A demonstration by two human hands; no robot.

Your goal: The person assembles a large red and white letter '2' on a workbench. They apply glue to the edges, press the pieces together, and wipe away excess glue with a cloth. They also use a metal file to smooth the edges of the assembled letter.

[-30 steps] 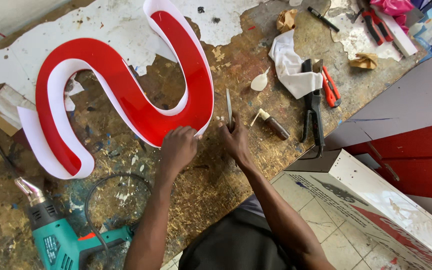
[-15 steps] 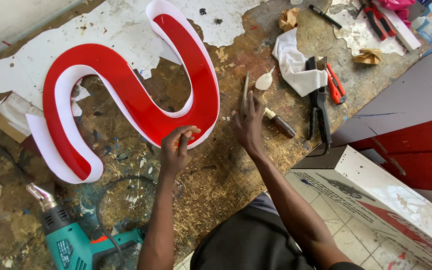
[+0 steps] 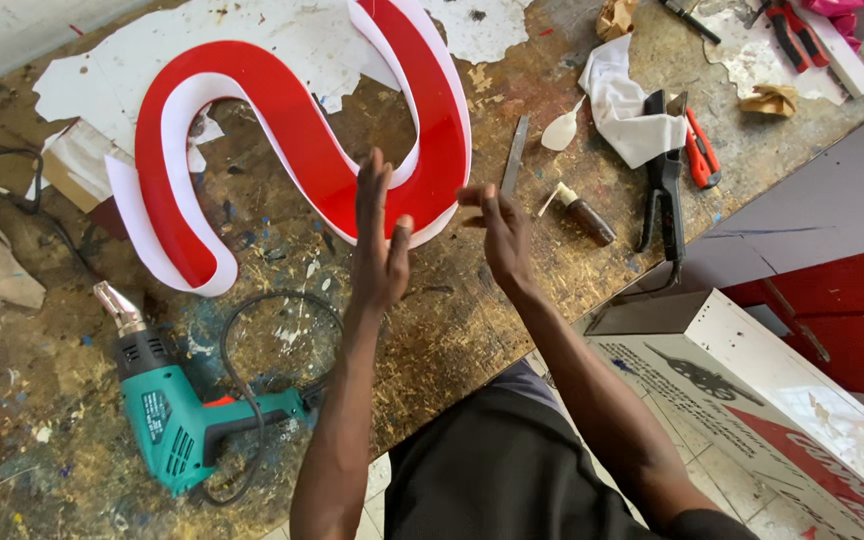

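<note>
A big red S-shaped sign letter point(image 3: 292, 140) with white side walls lies flat on the stained wooden workbench point(image 3: 512, 300). My left hand point(image 3: 380, 245) is raised above the bench in front of the letter's lower curve, fingers straight and apart, holding nothing. My right hand point(image 3: 497, 230) hovers just to its right, fingers loosely bent, empty as far as I can see. A flat metal file point(image 3: 515, 155) lies on the bench just beyond my right hand, next to the letter's right edge.
A teal heat gun point(image 3: 177, 400) with a black cord lies at the front left. A small brown bottle point(image 3: 584, 215), black pliers point(image 3: 664, 185), a red cutter point(image 3: 700, 150) and a white rag point(image 3: 632, 110) lie to the right. A printed white sign box point(image 3: 772, 400) stands beside the bench.
My right hand has let go of the metal file, which now lies on the bench. Both hands have lifted off the letter's edge and hang open in the air.
</note>
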